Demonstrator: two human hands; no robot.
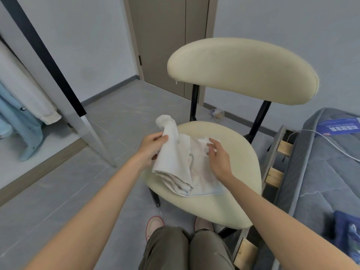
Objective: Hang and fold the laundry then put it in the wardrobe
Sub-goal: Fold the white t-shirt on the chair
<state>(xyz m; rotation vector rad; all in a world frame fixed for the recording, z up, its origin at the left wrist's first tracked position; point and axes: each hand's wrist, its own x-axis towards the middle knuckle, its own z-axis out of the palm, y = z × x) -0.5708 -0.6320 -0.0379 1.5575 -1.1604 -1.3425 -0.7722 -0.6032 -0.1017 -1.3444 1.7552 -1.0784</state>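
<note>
Two hands work one white garment (pixel 181 170), which lies on the seat of a cream chair (pixel 235 172). The left hand (pixel 153 146) grips a bunched sleeve or leg and holds it off the seat, probably to straighten it for folding. The right hand (pixel 218 158) is open, fingers spread and touching the cloth's far edge, seemingly to pin it flat. A grey hook (pixel 191 157), perhaps a hanger's, shows among the folds. The grey tiled floor (pixel 58 191) lies around. An open wardrobe (pixel 44 61) with hung clothes (pixel 25 131) stands left, a bare mattress (pixel 321 172) right.
</note>
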